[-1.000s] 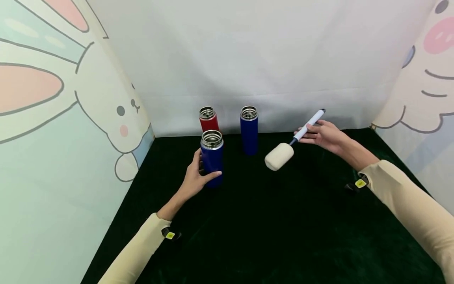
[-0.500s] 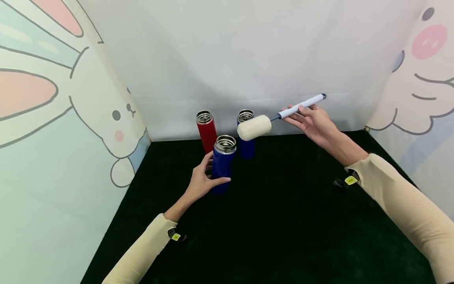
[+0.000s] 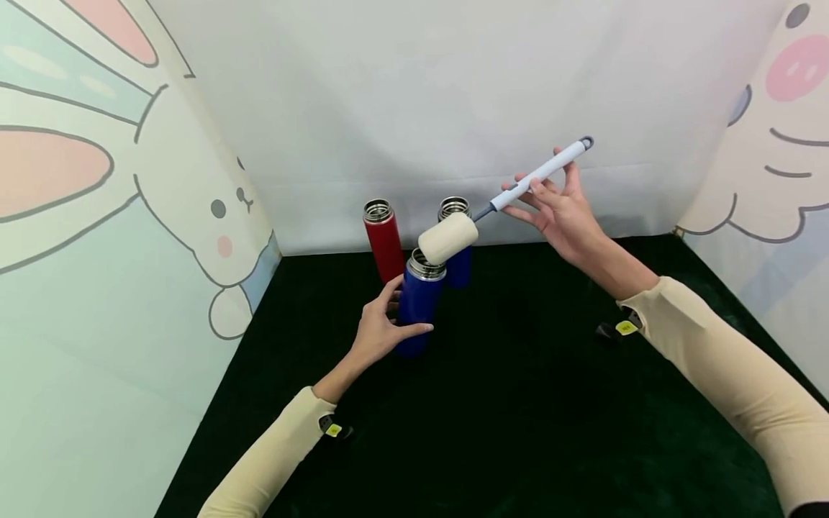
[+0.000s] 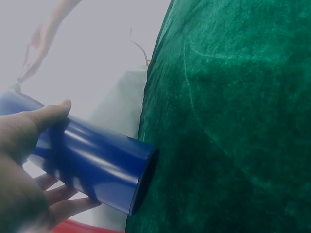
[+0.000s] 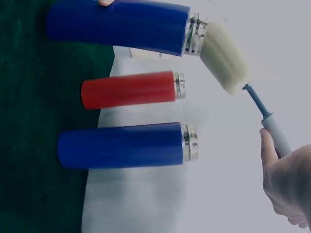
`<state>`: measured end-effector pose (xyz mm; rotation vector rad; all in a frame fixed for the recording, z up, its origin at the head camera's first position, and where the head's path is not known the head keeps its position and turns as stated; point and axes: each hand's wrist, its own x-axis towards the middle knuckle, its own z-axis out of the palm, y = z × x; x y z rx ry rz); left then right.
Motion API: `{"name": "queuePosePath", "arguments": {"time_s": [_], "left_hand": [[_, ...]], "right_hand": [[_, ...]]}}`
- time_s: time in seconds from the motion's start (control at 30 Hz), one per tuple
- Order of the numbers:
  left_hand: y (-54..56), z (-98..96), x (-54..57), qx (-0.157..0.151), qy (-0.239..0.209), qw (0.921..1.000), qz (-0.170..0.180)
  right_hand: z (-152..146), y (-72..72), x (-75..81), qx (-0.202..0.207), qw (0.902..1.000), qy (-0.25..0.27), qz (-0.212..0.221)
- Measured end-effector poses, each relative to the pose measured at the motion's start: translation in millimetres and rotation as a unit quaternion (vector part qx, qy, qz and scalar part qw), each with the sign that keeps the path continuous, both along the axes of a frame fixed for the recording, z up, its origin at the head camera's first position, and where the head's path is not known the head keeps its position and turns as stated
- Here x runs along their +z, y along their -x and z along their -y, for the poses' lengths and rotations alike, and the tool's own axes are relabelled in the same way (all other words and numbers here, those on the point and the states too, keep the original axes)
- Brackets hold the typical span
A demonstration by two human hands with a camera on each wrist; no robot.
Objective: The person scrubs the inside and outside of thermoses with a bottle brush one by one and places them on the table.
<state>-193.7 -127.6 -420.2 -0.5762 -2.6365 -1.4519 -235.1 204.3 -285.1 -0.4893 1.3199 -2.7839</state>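
My left hand (image 3: 378, 327) grips a blue bottle (image 3: 419, 298) with a bare steel neck, thumb on the near side and fingers behind it. In the left wrist view the bottle's base (image 4: 144, 182) shows above the green cloth. My right hand (image 3: 566, 216) holds a bottle brush by its pale blue handle (image 3: 540, 173), which slants up to the right. The brush's cream sponge head (image 3: 448, 237) is right at the mouth of the held bottle, tilted across it. In the right wrist view the sponge head (image 5: 224, 58) meets the steel neck (image 5: 196, 34).
Behind the held bottle stand a red bottle (image 3: 384, 244) and a second blue bottle (image 3: 460, 267), both upright with uncapped steel necks. Dark green cloth (image 3: 518, 403) covers the table. A white backdrop (image 3: 414, 93) rises behind, with cartoon-printed panels (image 3: 162, 216) at the sides.
The brush has moved left and up from the right side until its sponge head reached the held bottle's mouth. My left hand has shifted the bottle slightly right.
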Motion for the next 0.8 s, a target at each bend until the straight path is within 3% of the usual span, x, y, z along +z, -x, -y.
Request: {"name": "queuePosePath", "arguments": {"time_s": [0.2,0.4,0.8], "left_hand": [[-0.3,-4.4,0.2,0.015,0.018,0.9997,-0.009],[1.1,-8.7,0.9,0.012,0.023,0.9996,-0.013],[6.4,-17.3,0.0,0.019,0.012,0.9983,-0.053]], "right_hand": [[2.6,-1.8,4.1,-0.014,0.9982,-0.02,-0.054],[3.3,-2.8,4.9,-0.03,0.9962,-0.028,-0.077],[6.9,3.2,-3.8,-0.077,0.9866,-0.044,-0.137]]}}
